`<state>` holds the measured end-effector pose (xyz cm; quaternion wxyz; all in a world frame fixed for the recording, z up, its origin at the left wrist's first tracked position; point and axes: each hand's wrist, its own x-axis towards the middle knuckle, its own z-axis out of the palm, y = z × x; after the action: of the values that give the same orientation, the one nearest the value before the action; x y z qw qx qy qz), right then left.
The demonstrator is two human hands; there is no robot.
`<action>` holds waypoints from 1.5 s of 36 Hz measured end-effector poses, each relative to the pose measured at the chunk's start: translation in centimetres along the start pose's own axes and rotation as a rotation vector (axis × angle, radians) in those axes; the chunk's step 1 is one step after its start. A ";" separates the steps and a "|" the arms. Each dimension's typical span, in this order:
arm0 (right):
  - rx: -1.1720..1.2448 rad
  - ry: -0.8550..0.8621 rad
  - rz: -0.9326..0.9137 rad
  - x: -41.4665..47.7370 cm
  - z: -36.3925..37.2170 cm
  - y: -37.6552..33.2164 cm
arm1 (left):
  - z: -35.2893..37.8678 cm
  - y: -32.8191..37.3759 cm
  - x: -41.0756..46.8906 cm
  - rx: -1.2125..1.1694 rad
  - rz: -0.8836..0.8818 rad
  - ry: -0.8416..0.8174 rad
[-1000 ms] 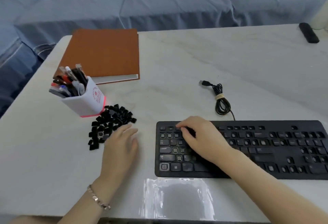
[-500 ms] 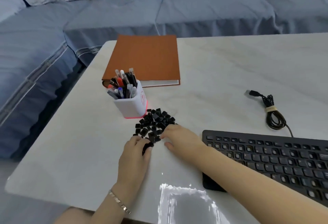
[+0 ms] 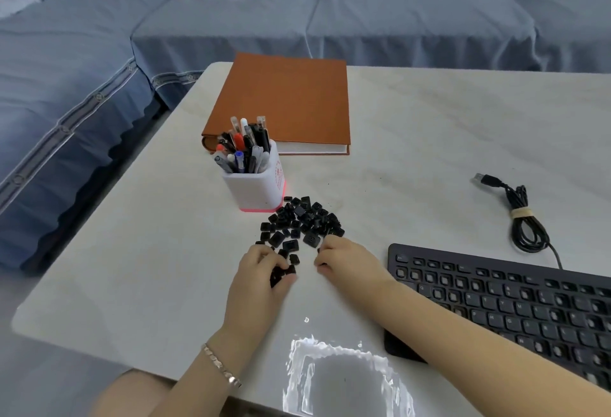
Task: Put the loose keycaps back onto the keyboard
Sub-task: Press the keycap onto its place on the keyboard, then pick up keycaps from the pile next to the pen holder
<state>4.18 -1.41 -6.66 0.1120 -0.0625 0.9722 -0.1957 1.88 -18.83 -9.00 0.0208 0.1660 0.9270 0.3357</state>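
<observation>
Table edge well left of keycaps

Head cam looks fwd & down, close over table.

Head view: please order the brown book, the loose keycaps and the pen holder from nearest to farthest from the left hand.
1. Loose keycaps: at the left hand, some in its fingers, the pile just ahead of it.
2. Pen holder: behind the pile, toward the table's left edge.
3. Brown book: farthest, lying flat behind the pen holder.
</observation>
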 end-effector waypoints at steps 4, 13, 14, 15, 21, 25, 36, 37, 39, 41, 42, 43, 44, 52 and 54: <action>-0.075 0.022 0.002 -1.6 -0.3 0.5 | 0.1 0.0 0.2 0.050 0.062 0.027; 0.883 0.313 0.307 -4.2 -1.5 0.0 | 0.7 -0.4 0.2 0.246 0.335 0.126; 1.056 0.290 0.355 -4.6 -2.0 -0.1 | 0.7 -0.2 0.1 0.240 0.348 0.124; 1.221 0.261 0.394 -5.1 -2.5 -0.2 | 0.6 0.1 0.0 0.225 0.348 0.118; 1.919 0.205 0.467 -7.4 -5.0 -0.1 | -0.1 3.7 -0.6 -0.083 -0.025 0.001; 2.113 0.218 0.464 -9.0 -6.5 0.3 | -1.1 6.6 0.1 -0.522 -0.361 -0.027; 2.022 0.200 0.389 -12.8 -7.3 2.4 | -1.2 12.2 -0.6 -1.304 -0.840 -0.343; 2.010 0.187 0.373 -13.2 -7.2 2.7 | -1.0 12.5 -0.8 -1.321 -0.840 -0.356; 1.982 0.171 0.353 -14.0 -6.8 3.4 | -0.6 13.3 -1.2 -1.324 -0.829 -0.386; 1.938 0.181 0.357 -14.6 -6.8 3.9 | -0.2 14.2 -1.6 -1.299 -0.799 -0.420; 1.915 0.191 0.372 -15.0 -6.9 4.0 | 0.0 14.5 -1.8 -1.285 -0.783 -0.434; 1.891 0.204 0.391 -15.3 -7.0 4.2 | 0.2 14.8 -2.0 -1.272 -0.769 -0.443; 1.862 0.215 0.407 -15.6 -6.9 4.4 | 0.4 15.1 -2.2 -1.259 -0.755 -0.451; 1.514 0.276 0.541 -18.9 -6.0 6.7 | 2.0 17.2 -3.5 -1.113 -0.661 -0.518; 1.408 0.270 0.572 -19.8 -5.8 7.5 | 2.5 17.7 -3.7 -1.095 -0.640 -0.533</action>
<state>21.34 10.88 -0.59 0.0521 0.3016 0.6021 -0.7374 10.95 -5.70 -0.05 0.4270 -0.0735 0.5905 0.6809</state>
